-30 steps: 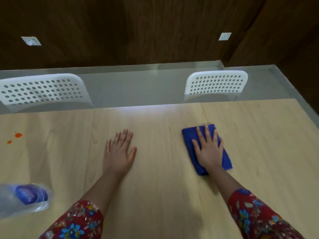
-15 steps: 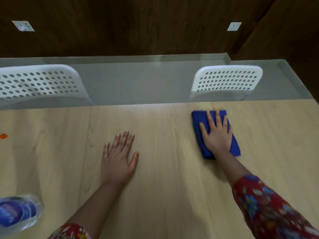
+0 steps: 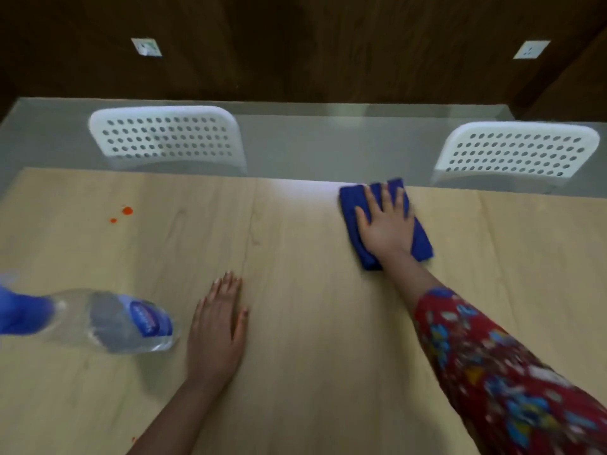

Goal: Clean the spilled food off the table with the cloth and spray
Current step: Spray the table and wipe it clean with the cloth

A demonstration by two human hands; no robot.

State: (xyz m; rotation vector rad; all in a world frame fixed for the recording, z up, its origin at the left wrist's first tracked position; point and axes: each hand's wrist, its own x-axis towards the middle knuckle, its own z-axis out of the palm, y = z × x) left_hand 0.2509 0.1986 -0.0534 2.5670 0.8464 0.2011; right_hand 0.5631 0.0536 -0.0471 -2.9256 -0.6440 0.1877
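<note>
A folded blue cloth point(image 3: 422, 239) lies near the far edge of the light wooden table point(image 3: 312, 323). My right hand point(image 3: 386, 221) presses flat on the cloth with straight, spread fingers. Flat on the bare wood nearer to me rests my left hand point(image 3: 216, 330), holding nothing. Just left of that hand a clear spray bottle point(image 3: 108, 320) with a blue label and blue head lies on its side. Two small orange food spots point(image 3: 126, 211) mark the table at the far left.
Two white perforated chair backs point(image 3: 167, 136) point(image 3: 515, 152) stand behind the table's far edge. Beyond them are a grey floor and a dark wooden wall with two sockets point(image 3: 146, 46). A tiny orange speck point(image 3: 134, 440) sits near my left forearm.
My right hand has pushed the cloth away from me, up to the table's far edge. The view has swung left, showing more of the bottle and the orange spots. My left hand stays flat.
</note>
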